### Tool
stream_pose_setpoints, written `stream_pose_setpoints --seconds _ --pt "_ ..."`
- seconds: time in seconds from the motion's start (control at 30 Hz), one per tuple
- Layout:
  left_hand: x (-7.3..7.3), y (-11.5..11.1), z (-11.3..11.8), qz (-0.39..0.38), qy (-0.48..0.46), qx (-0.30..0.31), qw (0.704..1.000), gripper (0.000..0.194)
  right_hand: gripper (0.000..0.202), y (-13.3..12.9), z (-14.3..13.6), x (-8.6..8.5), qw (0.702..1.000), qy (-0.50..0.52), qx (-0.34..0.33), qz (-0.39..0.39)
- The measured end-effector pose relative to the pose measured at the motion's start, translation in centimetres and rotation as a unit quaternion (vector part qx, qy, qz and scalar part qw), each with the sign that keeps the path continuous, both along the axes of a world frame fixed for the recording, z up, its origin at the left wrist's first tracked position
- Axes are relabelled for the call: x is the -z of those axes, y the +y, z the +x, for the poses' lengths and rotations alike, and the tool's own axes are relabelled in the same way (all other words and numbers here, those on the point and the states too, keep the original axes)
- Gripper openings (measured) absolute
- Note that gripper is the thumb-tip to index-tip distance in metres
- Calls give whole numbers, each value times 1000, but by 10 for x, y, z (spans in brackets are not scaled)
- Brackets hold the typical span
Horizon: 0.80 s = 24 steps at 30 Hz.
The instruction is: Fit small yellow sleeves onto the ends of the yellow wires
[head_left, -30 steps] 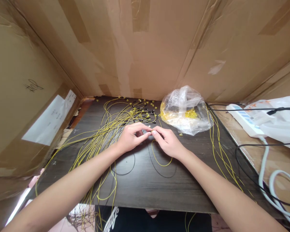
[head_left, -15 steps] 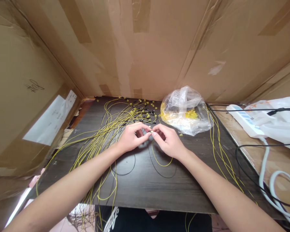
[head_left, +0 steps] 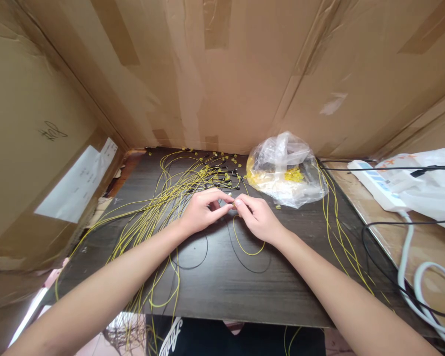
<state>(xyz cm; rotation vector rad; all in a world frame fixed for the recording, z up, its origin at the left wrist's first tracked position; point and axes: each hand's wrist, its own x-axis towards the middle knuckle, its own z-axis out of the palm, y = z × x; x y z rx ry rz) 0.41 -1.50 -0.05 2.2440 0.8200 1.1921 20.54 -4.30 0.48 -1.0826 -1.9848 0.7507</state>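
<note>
My left hand (head_left: 203, 208) and my right hand (head_left: 260, 216) meet fingertip to fingertip above the table. Thumb and forefinger of each pinch a small yellow connector (head_left: 234, 203), mostly covered by the fingertips. A thin yellow wire (head_left: 249, 254) and a thin black wire (head_left: 246, 268) hang in loops below the hands. Just behind the fingers, black-ended wires (head_left: 222, 183) lie among small loose yellow pieces. A bundle of yellow wires (head_left: 144, 222) spreads to the left, passing by my left forearm.
A clear plastic bag (head_left: 287, 148) holding yellow pieces stands behind my right hand. More yellow wires (head_left: 337, 232) run down the right side of the dark table (head_left: 222, 301). Further right lie a white power strip (head_left: 378, 188) and cables. Cardboard walls (head_left: 244, 74) enclose the back and sides.
My right thumb and fingers have closed more tightly over the small yellow connector, which shows less now. The fingertips have shifted very slightly right; the wires and bag stay put.
</note>
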Motion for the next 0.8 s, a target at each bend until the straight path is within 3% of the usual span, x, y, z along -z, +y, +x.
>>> stream_pose_setpoints --seconds 0.57,0.8 --pt "1 0 1 -2 11 -3 1000 10 37 1 0 -3 1000 6 0 -25" --pt "1 1 0 -18 13 -12 1000 10 12 -1 0 -3 1000 9 15 14"
